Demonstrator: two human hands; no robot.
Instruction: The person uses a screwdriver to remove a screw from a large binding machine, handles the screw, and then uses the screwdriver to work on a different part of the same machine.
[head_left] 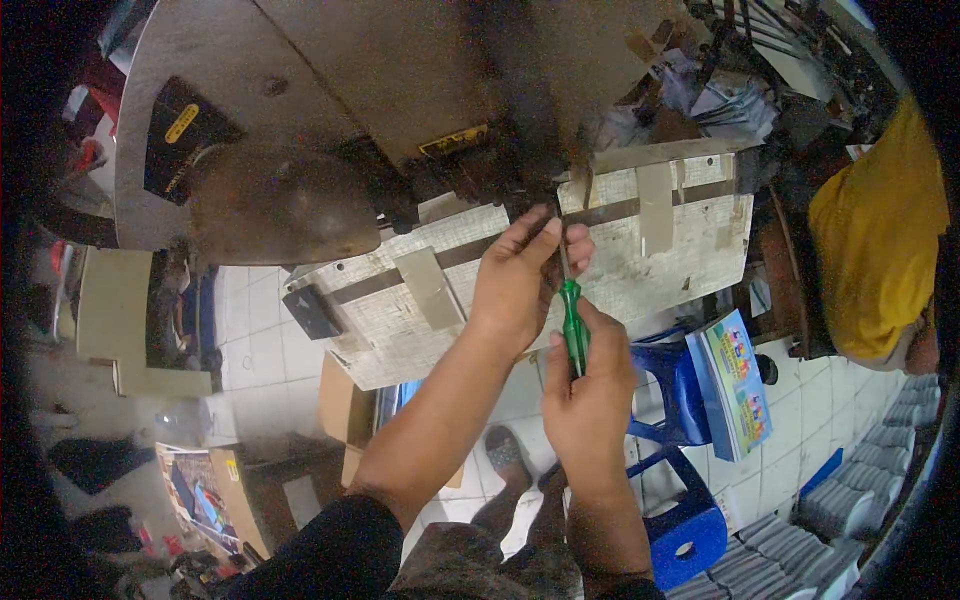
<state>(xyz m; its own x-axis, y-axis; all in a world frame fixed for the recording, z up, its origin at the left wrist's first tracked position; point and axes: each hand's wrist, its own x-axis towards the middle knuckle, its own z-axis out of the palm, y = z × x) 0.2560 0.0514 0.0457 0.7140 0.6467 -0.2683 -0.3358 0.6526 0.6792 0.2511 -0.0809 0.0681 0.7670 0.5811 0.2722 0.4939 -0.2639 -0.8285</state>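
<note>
My right hand (592, 395) is closed around the green handle of a screwdriver (571, 312). The metal shaft points up and away from me, toward a dark machine part (535, 195) at the far edge of a worn, whitish board (690, 235). Around the shaft's far end, my left hand (520, 280) has its thumb and fingers bent together. What those fingers pinch is hidden, and so is the screwdriver's tip. Both hands are above the middle of the board, which has a dark strip along it and beige pieces of tape.
Beyond the board rises a large brown machine table (330, 60) with a rounded metal plate (285, 205). At the right are blue plastic stools (690, 520), a stack of colourful booklets (735, 390) and piles of paper (790, 550). A person in yellow (870, 240) is beside them. Cardboard boxes (345, 400) stand below left.
</note>
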